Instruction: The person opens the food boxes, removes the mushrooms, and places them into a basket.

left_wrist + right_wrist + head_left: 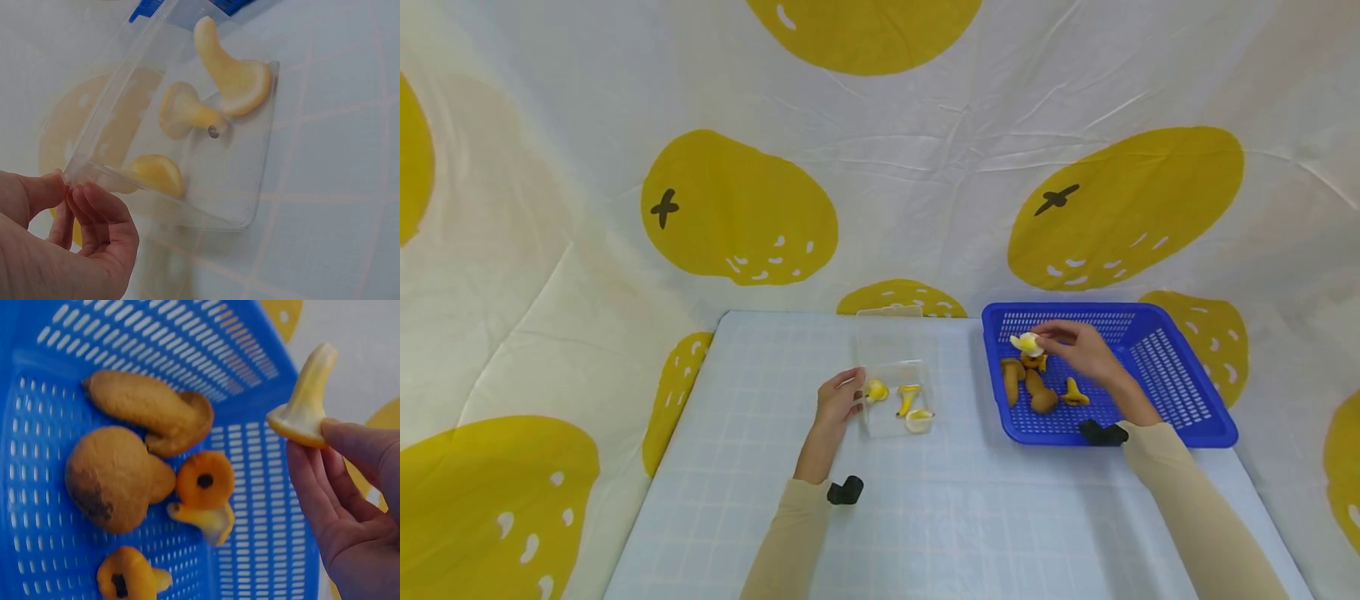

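Observation:
My right hand (1084, 354) pinches a pale yellow mushroom (306, 403) by its cap, stem upward, above the blue basket (256, 506). Below it in the basket lie brown mushrooms (109, 478) and orange-yellow ones (205, 480). At the left, my left hand (837, 402) pinches the rim of a clear plastic box (250, 215) between thumb and fingers. Inside that box are three yellow mushrooms: one (234, 75) by the far wall, one (187, 112) in the middle, and one (156, 176) nearest the left hand. The box's clear lid (889, 333) stands open toward the back.
A pale checked cloth (962, 517) covers the table. Behind it hangs a white curtain (925, 192) with large yellow fruit prints. The basket stands at the table's back right corner, a short gap from the box.

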`<state>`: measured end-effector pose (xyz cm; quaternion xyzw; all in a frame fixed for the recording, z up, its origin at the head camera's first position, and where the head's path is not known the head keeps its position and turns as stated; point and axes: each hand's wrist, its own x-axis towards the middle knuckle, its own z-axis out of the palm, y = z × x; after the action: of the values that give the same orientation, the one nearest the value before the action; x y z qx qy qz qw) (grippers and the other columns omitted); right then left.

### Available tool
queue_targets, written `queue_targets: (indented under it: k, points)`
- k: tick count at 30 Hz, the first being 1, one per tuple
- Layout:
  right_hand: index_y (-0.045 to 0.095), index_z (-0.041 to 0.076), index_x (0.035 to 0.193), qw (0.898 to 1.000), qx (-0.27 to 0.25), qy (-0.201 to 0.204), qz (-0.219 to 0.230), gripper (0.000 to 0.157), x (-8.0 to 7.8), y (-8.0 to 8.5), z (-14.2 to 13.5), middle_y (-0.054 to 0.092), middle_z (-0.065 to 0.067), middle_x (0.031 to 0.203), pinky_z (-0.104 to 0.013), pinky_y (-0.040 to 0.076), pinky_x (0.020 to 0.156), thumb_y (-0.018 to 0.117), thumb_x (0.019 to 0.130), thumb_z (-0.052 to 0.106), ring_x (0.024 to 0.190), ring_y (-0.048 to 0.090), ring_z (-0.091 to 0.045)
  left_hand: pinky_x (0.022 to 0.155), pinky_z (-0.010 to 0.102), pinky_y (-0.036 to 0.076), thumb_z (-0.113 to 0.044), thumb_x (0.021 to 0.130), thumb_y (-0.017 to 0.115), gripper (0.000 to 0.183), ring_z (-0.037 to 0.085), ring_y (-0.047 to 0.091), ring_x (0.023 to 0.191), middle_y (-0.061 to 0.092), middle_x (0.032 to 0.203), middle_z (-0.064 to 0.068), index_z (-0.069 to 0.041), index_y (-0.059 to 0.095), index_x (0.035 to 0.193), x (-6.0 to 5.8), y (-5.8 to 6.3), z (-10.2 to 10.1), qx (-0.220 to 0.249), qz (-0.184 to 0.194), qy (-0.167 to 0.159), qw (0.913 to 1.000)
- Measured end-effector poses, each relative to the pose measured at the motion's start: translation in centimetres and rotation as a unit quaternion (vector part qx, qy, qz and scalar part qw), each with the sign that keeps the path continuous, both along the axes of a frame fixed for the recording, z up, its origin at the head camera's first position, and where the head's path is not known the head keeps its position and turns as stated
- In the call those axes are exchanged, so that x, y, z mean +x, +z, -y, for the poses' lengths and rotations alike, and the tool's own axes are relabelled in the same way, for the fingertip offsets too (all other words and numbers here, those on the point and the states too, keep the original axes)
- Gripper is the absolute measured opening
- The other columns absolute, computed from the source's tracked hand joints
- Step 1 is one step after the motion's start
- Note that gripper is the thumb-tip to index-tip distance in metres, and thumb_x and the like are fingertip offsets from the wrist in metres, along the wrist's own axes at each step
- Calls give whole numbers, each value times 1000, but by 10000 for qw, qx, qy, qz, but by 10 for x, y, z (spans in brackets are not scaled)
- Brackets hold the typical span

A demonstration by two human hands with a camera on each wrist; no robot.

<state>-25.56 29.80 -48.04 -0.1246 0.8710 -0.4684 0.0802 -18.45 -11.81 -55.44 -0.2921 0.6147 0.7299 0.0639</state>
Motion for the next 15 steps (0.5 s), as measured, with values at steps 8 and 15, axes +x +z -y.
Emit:
queue_targets:
  k: [8,15]
  points:
    - [63,-11,128,9985,526,-73,132,37,-9,-15,-19,67,-30,119,-48,56,91,62,105,17,107,68,-36,73,28,53,-27,98,73,37,18,57,86,63,106,6,-5,69,128,1,0,1,44,-75,-17,10000]
    - [64,-16,120,9963,862,55,4,29,-16,-27,-35,69,-30,109,-33,58,80,64,102,6,98,69,-37,78,29,54,-29,98,73,35,20,57,90,62,108,6,-9,71,126,1,1,-1,19,72,12,10000]
